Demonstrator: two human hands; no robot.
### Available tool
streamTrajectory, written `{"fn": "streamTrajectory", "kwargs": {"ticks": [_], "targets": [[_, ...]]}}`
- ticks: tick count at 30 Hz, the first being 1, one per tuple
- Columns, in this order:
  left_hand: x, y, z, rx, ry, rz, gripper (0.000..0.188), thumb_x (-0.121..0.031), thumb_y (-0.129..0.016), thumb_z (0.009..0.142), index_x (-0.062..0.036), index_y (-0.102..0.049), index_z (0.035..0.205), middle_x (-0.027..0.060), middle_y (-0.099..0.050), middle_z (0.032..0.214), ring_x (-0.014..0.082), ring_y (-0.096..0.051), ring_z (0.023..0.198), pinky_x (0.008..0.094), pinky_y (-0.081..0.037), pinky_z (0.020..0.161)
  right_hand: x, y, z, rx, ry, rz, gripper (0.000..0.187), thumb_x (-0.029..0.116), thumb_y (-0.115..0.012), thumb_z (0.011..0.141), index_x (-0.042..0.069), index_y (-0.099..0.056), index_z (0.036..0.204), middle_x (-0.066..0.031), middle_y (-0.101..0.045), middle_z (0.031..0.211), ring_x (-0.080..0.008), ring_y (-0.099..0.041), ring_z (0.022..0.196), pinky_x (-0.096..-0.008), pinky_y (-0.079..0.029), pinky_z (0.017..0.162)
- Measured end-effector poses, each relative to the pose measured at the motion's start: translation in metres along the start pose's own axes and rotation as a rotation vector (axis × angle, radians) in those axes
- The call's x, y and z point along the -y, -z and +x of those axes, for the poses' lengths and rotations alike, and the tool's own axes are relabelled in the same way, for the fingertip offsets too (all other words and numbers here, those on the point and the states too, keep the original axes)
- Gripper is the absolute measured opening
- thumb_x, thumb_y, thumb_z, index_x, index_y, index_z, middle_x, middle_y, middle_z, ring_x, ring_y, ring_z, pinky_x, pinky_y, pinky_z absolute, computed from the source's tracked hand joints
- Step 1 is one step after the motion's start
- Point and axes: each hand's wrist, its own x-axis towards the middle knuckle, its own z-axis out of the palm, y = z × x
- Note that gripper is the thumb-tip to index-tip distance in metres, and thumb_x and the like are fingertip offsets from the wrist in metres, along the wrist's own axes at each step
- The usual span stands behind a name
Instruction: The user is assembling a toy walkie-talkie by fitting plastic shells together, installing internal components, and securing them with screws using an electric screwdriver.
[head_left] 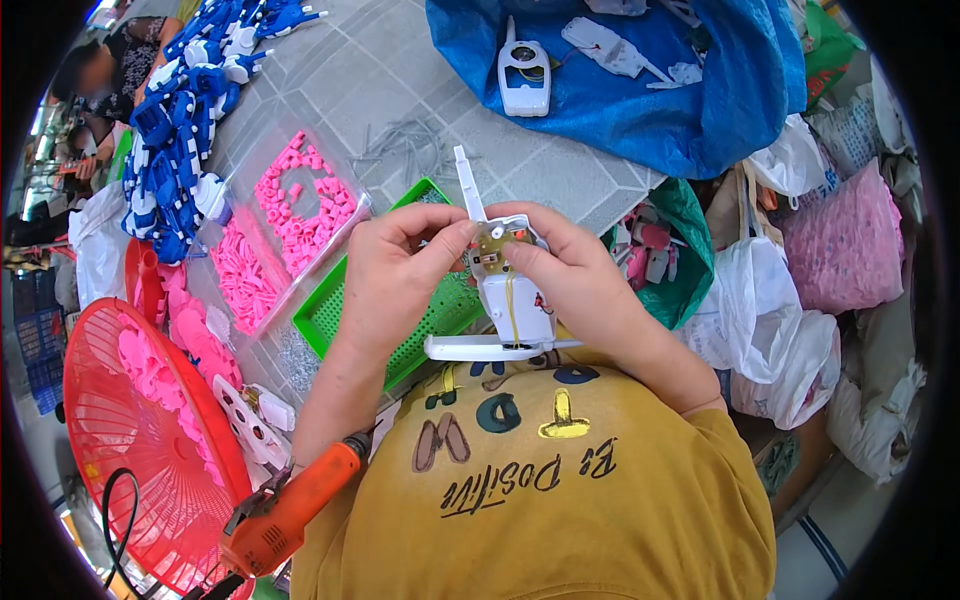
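The right hand (pixel 583 272) curls around a smooth white plastic toy (pixel 520 310), held before the chest, its tapered rod jutting up and its flat circuit board (pixel 491 262) exposed. The left hand (pixel 398 268) bends in a near pinch at the board's edge; whether it grips anything is hidden. Its forearm partly covers a perforated green basket (pixel 327 308), whose fine grey contents blur on the patterned counter (pixel 360 85).
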Motion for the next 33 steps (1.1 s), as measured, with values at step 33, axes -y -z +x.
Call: {"fn": "streamTrajectory", "kwargs": {"ticks": [33], "targets": [[0.004,-0.003,-0.001,-0.034,0.012,-0.042,0.013,-0.007,-0.072,0.082,0.0037,-0.071,0.09,0.0021,-0.069,0.079,0.0058,-0.061,0.071,0.0198,-0.047,0.063,-0.013,-0.008,0.0,-0.17,0.52,-0.528,0.033,-0.002,-0.053,0.089,0.0,-0.054,0.122,-0.0234,-0.065,0.1,-0.041,-0.064,0.091,-0.0449,-0.052,0.077]]}}
